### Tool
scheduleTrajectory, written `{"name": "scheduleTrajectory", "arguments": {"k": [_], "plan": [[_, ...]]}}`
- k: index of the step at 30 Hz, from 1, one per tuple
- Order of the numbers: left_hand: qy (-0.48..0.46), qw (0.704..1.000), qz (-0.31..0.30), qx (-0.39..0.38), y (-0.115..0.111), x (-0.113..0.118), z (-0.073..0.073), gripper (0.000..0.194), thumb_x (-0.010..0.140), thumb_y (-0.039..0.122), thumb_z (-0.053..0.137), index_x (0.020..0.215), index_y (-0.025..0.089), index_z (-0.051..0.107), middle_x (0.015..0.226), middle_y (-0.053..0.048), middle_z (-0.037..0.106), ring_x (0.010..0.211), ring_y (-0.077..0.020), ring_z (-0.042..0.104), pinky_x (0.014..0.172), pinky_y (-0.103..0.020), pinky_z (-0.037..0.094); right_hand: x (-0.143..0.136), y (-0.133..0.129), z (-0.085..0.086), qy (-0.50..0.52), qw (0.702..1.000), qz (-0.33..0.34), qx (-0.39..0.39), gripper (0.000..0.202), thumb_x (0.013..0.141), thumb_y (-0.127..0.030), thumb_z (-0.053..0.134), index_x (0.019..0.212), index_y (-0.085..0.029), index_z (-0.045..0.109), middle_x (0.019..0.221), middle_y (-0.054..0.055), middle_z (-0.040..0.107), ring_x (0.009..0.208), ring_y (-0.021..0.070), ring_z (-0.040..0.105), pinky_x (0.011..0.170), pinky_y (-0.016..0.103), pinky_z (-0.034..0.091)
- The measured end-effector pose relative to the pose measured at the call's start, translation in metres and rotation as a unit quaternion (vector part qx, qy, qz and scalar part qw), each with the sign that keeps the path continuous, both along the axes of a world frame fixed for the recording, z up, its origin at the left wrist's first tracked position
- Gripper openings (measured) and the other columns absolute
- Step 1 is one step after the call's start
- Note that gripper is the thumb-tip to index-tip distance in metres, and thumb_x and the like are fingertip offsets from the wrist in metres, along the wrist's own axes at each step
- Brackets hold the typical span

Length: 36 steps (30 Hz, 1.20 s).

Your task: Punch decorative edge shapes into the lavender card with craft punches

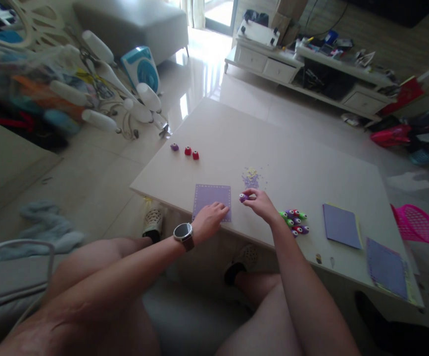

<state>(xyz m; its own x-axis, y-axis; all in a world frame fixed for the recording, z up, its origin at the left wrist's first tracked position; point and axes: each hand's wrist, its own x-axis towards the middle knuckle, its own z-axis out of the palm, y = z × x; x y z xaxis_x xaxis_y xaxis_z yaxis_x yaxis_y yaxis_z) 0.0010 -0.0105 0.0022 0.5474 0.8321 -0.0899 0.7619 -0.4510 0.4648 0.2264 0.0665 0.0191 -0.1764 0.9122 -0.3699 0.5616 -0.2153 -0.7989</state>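
My left hand [211, 220] lies on the lower right part of a purple square sheet [210, 196], fingers together and pointing right; whether anything is under them is hidden. The sheet has a row of small pale marks along its edges. Just right of the sheet, my right hand [261, 203] pinches a small purple craft punch [243, 198] with a white top between thumb and fingers, above the table. Small purple and yellow paper bits [251, 177] lie in a pile beyond that hand.
The white table [292, 163] holds a purple punch [174, 147] and two red punches [192, 153] at the far left. Several coloured punches [296, 221] cluster by my right forearm. Stacked purple sheets [341, 225] and more sheets [387, 268] lie right. A pink basket [418, 224] stands beyond the right edge.
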Motion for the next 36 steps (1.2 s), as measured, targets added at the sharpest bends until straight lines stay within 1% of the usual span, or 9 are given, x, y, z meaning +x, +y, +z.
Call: {"name": "scheduleTrajectory", "arguments": {"k": [2,7,13,18,22,26,31,36], "plan": [[0.000,1.000,0.003,0.002,-0.002,-0.003,0.000,0.033,0.086,0.003,0.060,0.113,0.022,0.062,0.119,-0.011,0.069,0.115,-0.0286,0.062,0.094,-0.040,0.056,-0.003,-0.001,-0.004,-0.022,0.999,0.030,0.007,0.029,0.074,-0.011,0.067,0.101,-0.016,0.074,0.101,0.009,0.079,0.089,0.0204,0.073,0.080,0.029,0.055],[0.022,1.000,-0.006,-0.006,-0.004,-0.008,0.003,0.026,0.093,0.003,0.052,0.110,0.019,0.064,0.117,-0.011,0.069,0.113,-0.0257,0.062,0.093,-0.036,0.058,-0.008,-0.005,-0.010,-0.068,0.991,0.103,0.050,0.024,0.073,-0.006,0.069,0.093,-0.017,0.078,0.091,0.006,0.080,0.087,0.0188,0.072,0.079,0.027,0.055],[0.022,1.000,-0.001,-0.022,-0.005,-0.011,0.003,0.021,0.097,0.007,0.051,0.107,0.019,0.065,0.118,-0.011,0.067,0.115,-0.0237,0.061,0.091,-0.033,0.058,-0.012,-0.009,-0.016,-0.084,0.984,0.148,0.054,0.024,0.073,-0.002,0.070,0.090,-0.018,0.076,0.090,0.005,0.080,0.084,0.0185,0.072,0.075,0.026,0.054],[0.014,1.000,0.007,-0.027,-0.004,-0.010,0.002,0.019,0.100,0.008,0.049,0.099,0.018,0.066,0.113,-0.010,0.067,0.111,-0.0233,0.060,0.090,-0.032,0.057,-0.013,-0.010,-0.019,-0.093,0.983,0.156,0.043,0.022,0.074,-0.002,0.071,0.088,-0.017,0.075,0.086,0.005,0.079,0.080,0.0184,0.072,0.075,0.026,0.054],[0.011,1.000,0.016,-0.024,-0.004,-0.009,0.003,0.017,0.100,0.009,0.049,0.101,0.017,0.064,0.110,-0.010,0.066,0.107,-0.0230,0.060,0.091,-0.033,0.056,-0.013,-0.010,-0.020,-0.090,0.983,0.157,0.044,0.019,0.076,-0.004,0.073,0.089,-0.017,0.076,0.086,0.005,0.079,0.081,0.0180,0.072,0.074,0.025,0.054],[0.011,1.000,0.013,-0.022,-0.004,-0.008,0.003,0.017,0.101,0.010,0.048,0.103,0.017,0.064,0.111,-0.010,0.066,0.107,-0.0233,0.059,0.090,-0.033,0.056,-0.012,-0.010,-0.022,-0.075,0.984,0.156,0.036,0.017,0.079,-0.007,0.073,0.092,-0.017,0.077,0.087,0.005,0.079,0.081,0.0178,0.072,0.075,0.026,0.055],[0.009,1.000,0.012,-0.017,-0.005,-0.009,0.001,0.019,0.102,0.010,0.046,0.103,0.017,0.063,0.109,-0.010,0.065,0.107,-0.0234,0.059,0.090,-0.033,0.056,-0.012,-0.009,-0.023,-0.066,0.985,0.154,0.030,0.019,0.079,-0.006,0.072,0.094,-0.017,0.078,0.090,0.005,0.080,0.082,0.0177,0.072,0.077,0.026,0.055],[0.012,1.000,0.012,-0.016,-0.004,-0.008,0.002,0.019,0.101,0.009,0.046,0.103,0.017,0.063,0.109,-0.011,0.065,0.106,-0.0240,0.059,0.088,-0.034,0.056,-0.013,-0.009,-0.020,-0.060,0.986,0.156,0.019,0.021,0.079,-0.004,0.071,0.094,-0.017,0.077,0.089,0.005,0.080,0.083,0.0187,0.073,0.077,0.027,0.056]]}}
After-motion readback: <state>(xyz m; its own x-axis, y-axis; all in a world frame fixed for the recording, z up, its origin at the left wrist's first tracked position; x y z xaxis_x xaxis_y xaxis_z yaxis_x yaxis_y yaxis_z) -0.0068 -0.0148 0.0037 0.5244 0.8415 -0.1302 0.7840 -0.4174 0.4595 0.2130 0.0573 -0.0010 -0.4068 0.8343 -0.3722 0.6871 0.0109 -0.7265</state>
